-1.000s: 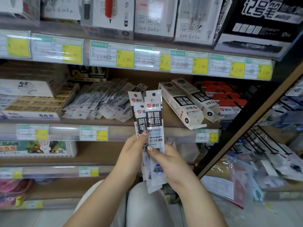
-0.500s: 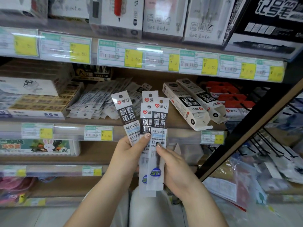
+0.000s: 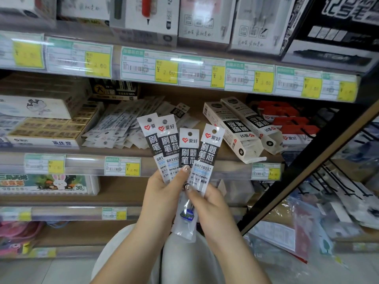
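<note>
While left hand [image 3: 162, 194] grips, 4 packets [image 3: 206, 153] fan wider.

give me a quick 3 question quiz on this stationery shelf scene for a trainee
1. Multiple choice: how many refill packets show their tops in the fan held by the left hand and the right hand? A two, B four, C seven.
2. True or false: the two long white boxes lie flat, to the right of the fan.
3. Fill in: the small packs stacked right of those boxes are ___ in colour.

Key: 1 B. 2 true. 3 red.
</note>
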### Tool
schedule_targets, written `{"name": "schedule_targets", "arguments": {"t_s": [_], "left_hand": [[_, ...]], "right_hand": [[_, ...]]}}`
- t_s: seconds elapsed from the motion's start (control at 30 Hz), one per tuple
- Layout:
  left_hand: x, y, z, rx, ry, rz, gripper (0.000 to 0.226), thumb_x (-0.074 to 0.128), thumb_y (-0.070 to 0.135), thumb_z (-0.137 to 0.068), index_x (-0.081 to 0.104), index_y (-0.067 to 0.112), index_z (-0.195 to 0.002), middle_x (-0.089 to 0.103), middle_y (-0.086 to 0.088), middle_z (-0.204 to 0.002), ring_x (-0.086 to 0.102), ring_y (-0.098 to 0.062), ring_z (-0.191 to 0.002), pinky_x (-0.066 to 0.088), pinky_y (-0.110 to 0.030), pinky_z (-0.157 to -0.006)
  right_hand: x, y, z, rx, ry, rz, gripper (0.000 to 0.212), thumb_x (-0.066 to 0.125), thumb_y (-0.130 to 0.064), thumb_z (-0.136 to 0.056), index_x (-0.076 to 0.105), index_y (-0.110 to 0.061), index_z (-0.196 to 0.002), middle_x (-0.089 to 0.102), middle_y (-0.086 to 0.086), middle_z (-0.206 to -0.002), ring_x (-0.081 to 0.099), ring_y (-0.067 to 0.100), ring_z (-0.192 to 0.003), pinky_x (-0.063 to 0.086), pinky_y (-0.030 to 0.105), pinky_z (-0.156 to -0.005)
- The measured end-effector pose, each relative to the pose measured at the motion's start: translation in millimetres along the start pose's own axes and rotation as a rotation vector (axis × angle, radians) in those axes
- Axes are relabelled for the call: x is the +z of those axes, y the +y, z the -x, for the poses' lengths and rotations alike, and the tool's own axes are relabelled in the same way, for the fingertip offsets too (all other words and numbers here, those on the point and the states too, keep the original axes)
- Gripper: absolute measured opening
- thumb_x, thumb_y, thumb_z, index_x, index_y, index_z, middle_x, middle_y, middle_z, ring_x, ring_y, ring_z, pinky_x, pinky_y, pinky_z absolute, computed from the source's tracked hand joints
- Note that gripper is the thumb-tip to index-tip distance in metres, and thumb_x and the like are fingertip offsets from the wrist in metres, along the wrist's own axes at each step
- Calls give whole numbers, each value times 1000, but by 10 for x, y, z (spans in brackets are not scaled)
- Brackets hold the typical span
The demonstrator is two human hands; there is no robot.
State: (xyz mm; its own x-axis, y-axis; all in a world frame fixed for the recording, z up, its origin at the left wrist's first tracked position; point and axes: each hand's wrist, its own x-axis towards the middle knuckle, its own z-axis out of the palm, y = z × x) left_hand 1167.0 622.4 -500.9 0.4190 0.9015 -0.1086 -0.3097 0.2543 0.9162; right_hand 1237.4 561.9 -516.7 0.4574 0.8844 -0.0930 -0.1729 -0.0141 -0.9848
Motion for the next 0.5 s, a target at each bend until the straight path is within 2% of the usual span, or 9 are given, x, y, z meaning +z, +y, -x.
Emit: {"name": "schedule_targets", "arguments": {"t_s": [0.1, 0.2, 0.3, 0.37, 0.43, 0.5], "left_hand": [[-8, 8, 2, -64, -11, 4, 25, 50, 18, -94, 74, 18, -86, 74, -11, -94, 70, -27, -89, 52, -40, -80], [-16, 36, -8, -76, -70, -49, 27, 48, 22, -94, 73, 17, -86, 74, -11, -93, 70, -27, -88, 52, -38, -79], [-18, 93, -27, -86, -123, -213, 28, 48, 27, -94, 72, 17, -85, 75, -5, -86, 71, -18, -78, 52, -26, -63], [4, 192, -46, -80, -159, -333, 31, 45, 30, -96, 71, 20, -81, 75, 3, -79, 69, -7, -71, 51, -19, -60], [10, 312, -115, 78, -158, -515, 29, 43, 32, -96, 68, 25, -84, 73, 12, -80, 66, 2, -74, 50, -15, -65], [4, 422, -285, 339, -98, -759, 18, 48, 30, -95, 65, 25, -93, 70, 11, -89, 63, -2, -83, 49, -21, -72]], "right_hand": [[-21, -11, 5, 25, 22, -20, 26, 55, -26, -80, 68, -20, -101, 74, 0, -102, 68, 19, -100, 50, 46, -95], [-44, -23, 2, 72, -10, -55, 16, 54, -17, -92, 68, -20, -101, 74, 3, -101, 69, 21, -97, 52, 44, -90], [-79, -61, -9, 89, -21, -42, 22, 50, -11, -96, 69, -22, -97, 75, -1, -95, 70, 15, -89, 55, 33, -76], [-118, -101, -30, 65, 31, -21, 23, 49, -9, -95, 68, -23, -95, 75, -4, -91, 70, 12, -85, 55, 29, -73], [-172, -157, -52, 37, 111, -10, 22, 50, -10, -95, 67, -24, -93, 75, -5, -87, 71, 12, -78, 55, 27, -66], [-247, -205, -75, 10, 216, -15, 21, 51, -11, -95, 67, -25, -90, 75, -2, -85, 72, 16, -73, 55, 27, -61]]}}
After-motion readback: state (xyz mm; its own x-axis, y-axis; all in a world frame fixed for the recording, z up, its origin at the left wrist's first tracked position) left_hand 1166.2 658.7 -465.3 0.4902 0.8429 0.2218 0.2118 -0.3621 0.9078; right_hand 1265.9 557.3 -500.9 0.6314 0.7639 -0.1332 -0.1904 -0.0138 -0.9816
